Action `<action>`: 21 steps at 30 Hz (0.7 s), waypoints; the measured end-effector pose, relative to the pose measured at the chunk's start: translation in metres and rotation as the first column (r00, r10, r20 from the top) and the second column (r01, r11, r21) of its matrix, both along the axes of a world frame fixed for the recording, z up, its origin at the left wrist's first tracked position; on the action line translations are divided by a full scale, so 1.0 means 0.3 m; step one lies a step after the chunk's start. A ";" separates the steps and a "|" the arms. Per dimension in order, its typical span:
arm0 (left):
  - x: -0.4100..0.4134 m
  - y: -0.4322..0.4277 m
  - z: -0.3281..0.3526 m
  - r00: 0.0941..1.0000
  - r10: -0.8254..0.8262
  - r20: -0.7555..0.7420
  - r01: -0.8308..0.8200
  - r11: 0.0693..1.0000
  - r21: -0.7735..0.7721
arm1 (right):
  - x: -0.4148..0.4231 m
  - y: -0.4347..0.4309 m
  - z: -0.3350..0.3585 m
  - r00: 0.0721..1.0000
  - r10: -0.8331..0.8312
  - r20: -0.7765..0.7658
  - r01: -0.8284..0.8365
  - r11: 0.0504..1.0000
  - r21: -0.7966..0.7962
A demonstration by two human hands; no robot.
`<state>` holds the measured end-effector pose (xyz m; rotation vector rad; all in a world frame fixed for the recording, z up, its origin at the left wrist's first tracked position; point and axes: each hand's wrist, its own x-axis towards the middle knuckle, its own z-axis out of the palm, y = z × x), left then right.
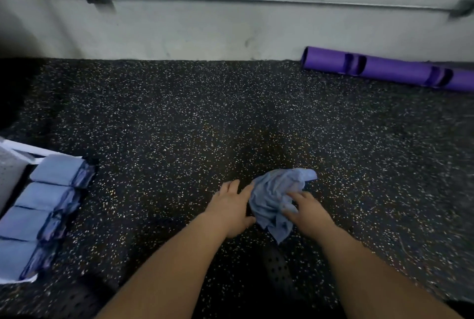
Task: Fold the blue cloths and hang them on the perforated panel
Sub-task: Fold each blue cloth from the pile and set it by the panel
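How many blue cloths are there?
5. Four folded cloths sit in a row at left; one crumpled cloth lies between the left hand and right hand. More may be hidden past the edge.
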<state>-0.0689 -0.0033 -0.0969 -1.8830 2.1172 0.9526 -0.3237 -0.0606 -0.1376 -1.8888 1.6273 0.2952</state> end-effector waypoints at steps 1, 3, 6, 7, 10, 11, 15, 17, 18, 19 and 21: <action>-0.005 -0.002 -0.039 1.000 0.026 -0.014 -0.026 1.000 0.018 | -0.009 0.012 -0.050 1.000 -0.020 -0.009 0.021 0.999 0.032; -0.007 -0.010 -0.116 0.998 0.054 -0.013 -0.053 0.997 0.047 | -0.009 0.032 -0.129 0.998 -0.054 -0.029 0.056 0.995 0.080; 0.002 -0.032 -0.211 0.997 0.076 0.005 -0.076 0.994 0.085 | 0.017 0.050 -0.208 0.995 -0.076 -0.070 0.084 0.990 0.112; 0.007 -0.041 -0.236 0.996 0.090 0.006 -0.090 0.992 0.093 | 0.026 0.050 -0.226 0.993 -0.088 -0.081 0.097 0.988 0.116; 0.020 -0.065 -0.293 0.992 0.127 0.014 -0.127 0.985 0.114 | 0.050 0.043 -0.271 0.988 -0.119 -0.101 0.132 0.983 0.129; 0.022 -0.071 -0.304 0.991 0.130 0.021 -0.132 0.984 0.120 | 0.055 0.039 -0.287 0.986 -0.124 -0.108 0.138 0.981 0.134; 0.010 -0.077 -0.334 0.992 0.126 0.010 -0.126 0.984 0.126 | 0.074 0.015 -0.346 0.983 -0.134 -0.128 0.154 0.975 0.161; -0.001 -0.072 -0.347 0.993 0.121 0.006 -0.120 0.986 0.119 | 0.092 0.004 -0.369 0.978 -0.148 -0.147 0.173 0.968 0.180; -0.007 -0.070 -0.352 0.994 0.113 0.007 -0.113 0.986 0.120 | 0.101 0.001 -0.378 0.976 -0.143 -0.167 0.173 0.967 0.185; -0.011 -0.066 -0.355 0.994 0.104 0.010 -0.105 0.987 0.120 | 0.109 0.000 -0.386 0.972 -0.135 -0.192 0.171 0.967 0.188; -0.015 -0.061 -0.357 0.996 0.086 0.017 -0.087 0.989 0.119 | 0.119 -0.001 -0.395 0.965 -0.129 -0.230 0.174 0.967 0.188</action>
